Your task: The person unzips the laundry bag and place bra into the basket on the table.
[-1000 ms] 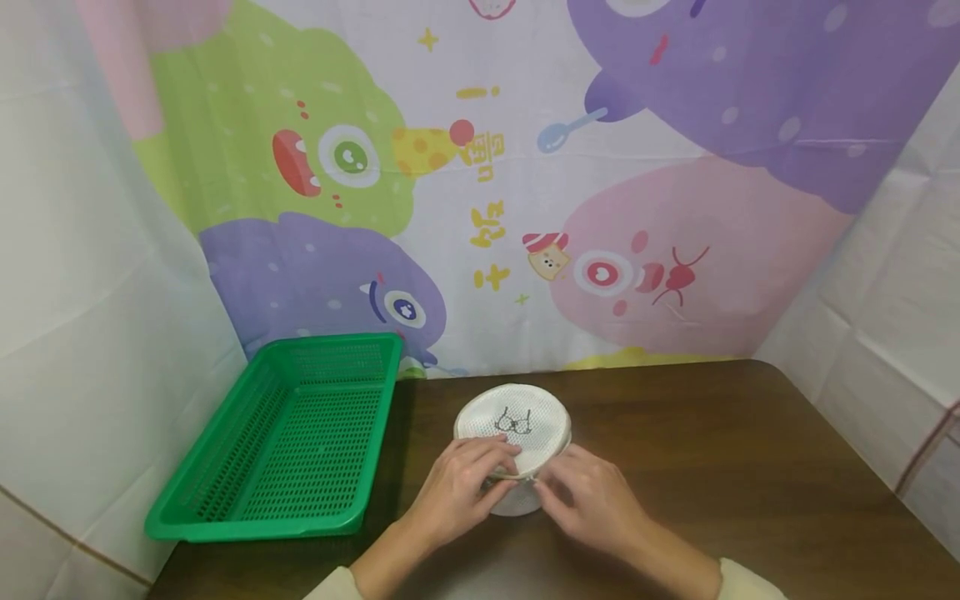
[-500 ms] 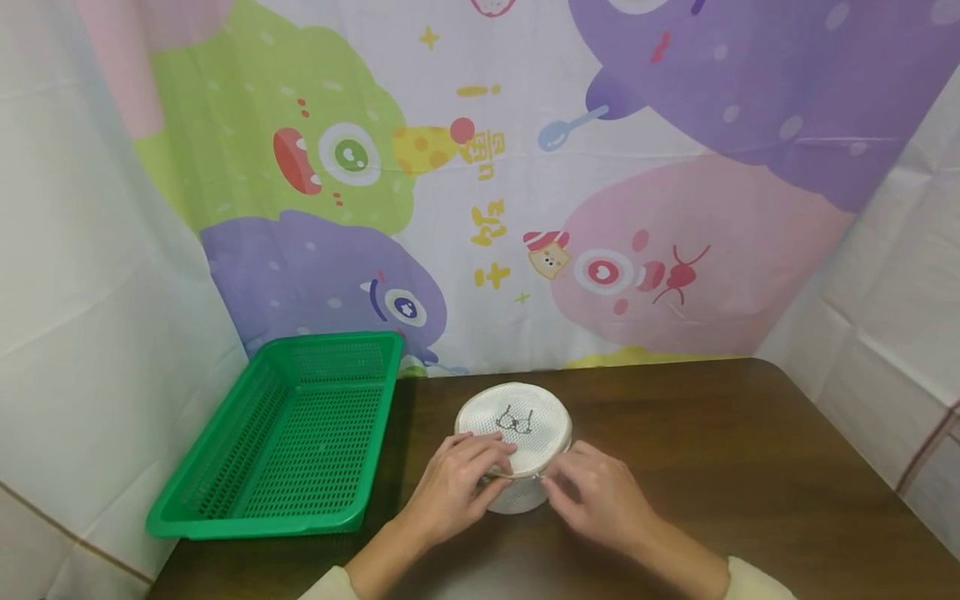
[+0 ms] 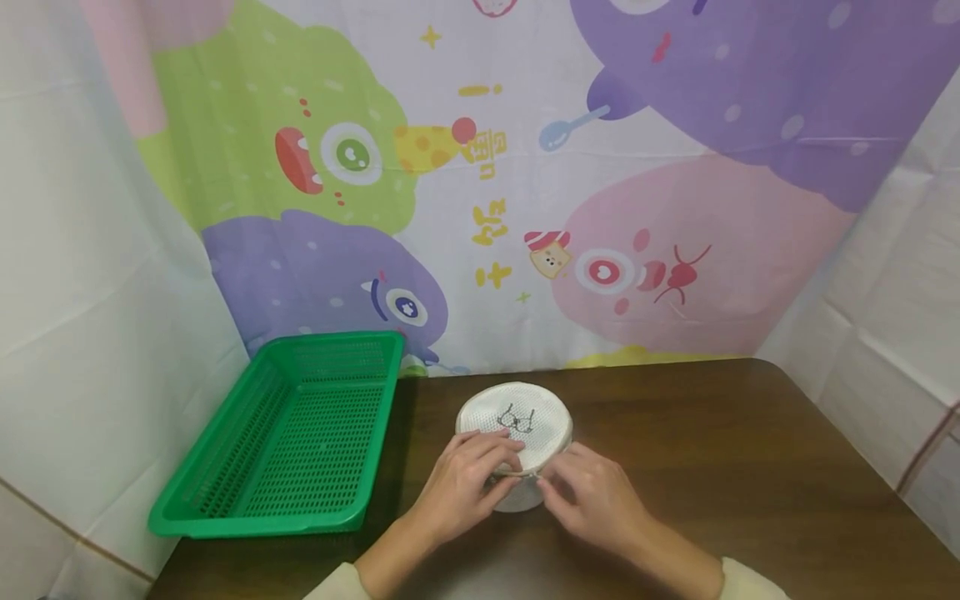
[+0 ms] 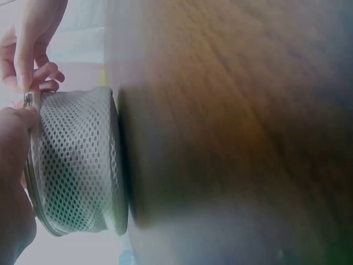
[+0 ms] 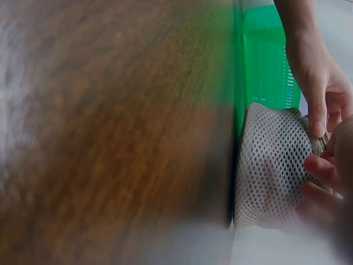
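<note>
A round white mesh laundry bag (image 3: 551, 412) stands upright on the table, with a black bra drawing on its lid. In the left wrist view, a zipper (image 4: 39, 214) follows the rim of the mesh bag (image 4: 77, 160). My left hand (image 3: 461, 483) lies over the near left of the lid, its thumb and fingers pinching the rim. Just to its right, the fingertips of my right hand (image 3: 592, 496) pinch a small part of the zipper edge. What exactly they hold there, perhaps the zipper pull, is too small to tell. The bag's contents are hidden.
A green plastic basket (image 3: 365, 467) with slotted sides stands left of the bag on the dark wooden table (image 3: 712, 467). Behind the table hangs a cartoon-printed cloth (image 3: 480, 333). White sheets (image 3: 97, 333) close off both sides.
My right hand has shifted slightly right along the rim and then back left towards my left hand. The left hand keeps its hold, and the bag stays in place.
</note>
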`<move>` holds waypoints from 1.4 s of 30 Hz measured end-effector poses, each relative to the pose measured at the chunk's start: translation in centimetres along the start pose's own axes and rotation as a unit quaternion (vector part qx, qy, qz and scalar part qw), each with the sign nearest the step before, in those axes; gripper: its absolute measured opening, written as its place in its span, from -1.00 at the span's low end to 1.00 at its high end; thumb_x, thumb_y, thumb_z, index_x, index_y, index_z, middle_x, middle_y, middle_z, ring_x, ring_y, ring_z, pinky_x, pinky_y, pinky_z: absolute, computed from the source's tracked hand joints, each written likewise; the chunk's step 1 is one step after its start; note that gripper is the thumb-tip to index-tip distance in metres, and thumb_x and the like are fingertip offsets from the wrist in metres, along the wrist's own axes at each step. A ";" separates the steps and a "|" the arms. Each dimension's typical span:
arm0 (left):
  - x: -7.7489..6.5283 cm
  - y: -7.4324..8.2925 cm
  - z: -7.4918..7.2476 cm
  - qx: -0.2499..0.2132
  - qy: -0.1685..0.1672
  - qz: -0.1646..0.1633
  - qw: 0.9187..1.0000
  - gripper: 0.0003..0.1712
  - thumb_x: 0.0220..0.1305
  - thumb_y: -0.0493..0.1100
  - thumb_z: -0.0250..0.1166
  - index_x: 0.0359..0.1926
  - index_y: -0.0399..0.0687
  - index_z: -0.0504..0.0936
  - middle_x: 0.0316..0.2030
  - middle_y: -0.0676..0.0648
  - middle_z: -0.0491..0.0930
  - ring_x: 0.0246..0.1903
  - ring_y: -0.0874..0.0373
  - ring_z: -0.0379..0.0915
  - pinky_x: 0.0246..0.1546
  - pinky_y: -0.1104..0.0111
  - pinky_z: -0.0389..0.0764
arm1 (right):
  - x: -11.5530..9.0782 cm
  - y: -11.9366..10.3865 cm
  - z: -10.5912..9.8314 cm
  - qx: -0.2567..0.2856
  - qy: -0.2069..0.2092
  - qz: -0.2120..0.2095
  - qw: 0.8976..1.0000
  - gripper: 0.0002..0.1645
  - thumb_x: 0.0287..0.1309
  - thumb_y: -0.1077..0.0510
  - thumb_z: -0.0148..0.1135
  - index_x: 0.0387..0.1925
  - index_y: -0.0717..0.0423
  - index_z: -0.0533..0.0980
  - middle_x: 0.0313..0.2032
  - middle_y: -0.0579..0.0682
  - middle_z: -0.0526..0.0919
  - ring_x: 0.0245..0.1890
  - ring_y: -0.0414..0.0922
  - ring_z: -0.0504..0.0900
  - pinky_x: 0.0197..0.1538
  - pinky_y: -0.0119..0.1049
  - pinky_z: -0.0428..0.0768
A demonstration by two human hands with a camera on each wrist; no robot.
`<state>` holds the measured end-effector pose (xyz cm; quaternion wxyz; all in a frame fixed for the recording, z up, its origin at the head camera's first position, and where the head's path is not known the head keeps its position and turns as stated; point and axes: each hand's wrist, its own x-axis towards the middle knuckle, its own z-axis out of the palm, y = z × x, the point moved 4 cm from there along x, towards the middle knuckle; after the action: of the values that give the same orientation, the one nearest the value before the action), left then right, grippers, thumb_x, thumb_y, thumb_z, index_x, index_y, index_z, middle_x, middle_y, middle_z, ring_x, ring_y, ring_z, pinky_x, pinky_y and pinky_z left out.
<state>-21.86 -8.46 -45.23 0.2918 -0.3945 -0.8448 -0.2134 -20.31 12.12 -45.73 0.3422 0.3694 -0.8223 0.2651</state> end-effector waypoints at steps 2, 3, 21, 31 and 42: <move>0.0 0.0 0.0 -0.001 0.000 -0.003 1.000 -0.70 0.20 -0.09 0.73 -0.22 0.13 0.73 0.08 0.07 0.90 0.26 0.01 0.83 0.26 -0.01 0.75 | 0.0 0.0 0.0 0.002 0.000 0.001 1.000 -0.69 0.00 0.29 0.62 -0.38 -0.11 0.63 -0.46 -0.30 0.69 -0.37 -0.42 0.53 -0.35 -0.60 0.48; 0.0 0.0 -0.1 -0.001 0.000 -0.003 1.000 -0.70 0.20 -0.09 0.73 -0.22 0.13 0.73 0.08 0.07 0.90 0.26 0.01 0.83 0.26 -0.01 0.75 | 0.0 0.0 0.0 0.002 0.000 0.002 1.000 -0.70 0.00 0.29 0.62 -0.38 -0.11 0.63 -0.47 -0.30 0.69 -0.37 -0.42 0.53 -0.35 -0.60 0.48; -0.7 -0.5 -0.6 0.014 0.010 0.005 1.000 -0.66 0.14 -0.19 0.73 -0.22 0.12 0.70 0.08 0.08 0.90 0.24 0.04 0.84 0.24 -0.06 0.75 | 0.0 0.5 -0.3 -0.012 0.008 0.000 1.000 -0.71 -0.01 0.26 0.64 -0.37 -0.11 0.65 -0.46 -0.29 0.69 -0.39 -0.39 0.54 -0.36 -0.56 0.50; -0.4 -0.4 -0.4 0.010 0.017 0.007 1.000 -0.67 0.15 -0.10 0.74 -0.23 0.12 0.71 0.07 0.08 0.90 0.23 0.04 0.84 0.24 -0.04 0.75 | 0.0 0.1 -0.2 -0.006 0.007 -0.003 1.000 -0.70 -0.02 0.27 0.63 -0.38 -0.10 0.63 -0.46 -0.29 0.70 -0.38 -0.38 0.56 -0.35 -0.55 0.52; -0.3 -0.1 -0.1 0.002 0.011 0.004 1.000 -0.68 0.18 -0.09 0.74 -0.23 0.12 0.70 0.07 0.07 0.90 0.23 0.04 0.84 0.24 -0.03 0.76 | 0.0 0.0 0.0 0.003 0.005 -0.004 1.000 -0.70 0.00 0.28 0.62 -0.37 -0.11 0.63 -0.45 -0.30 0.70 -0.37 -0.40 0.56 -0.35 -0.58 0.50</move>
<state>-21.79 -8.77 -45.33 0.3024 -0.3954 -0.8402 -0.2150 -20.27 12.16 -45.72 0.3469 0.3724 -0.8181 0.2677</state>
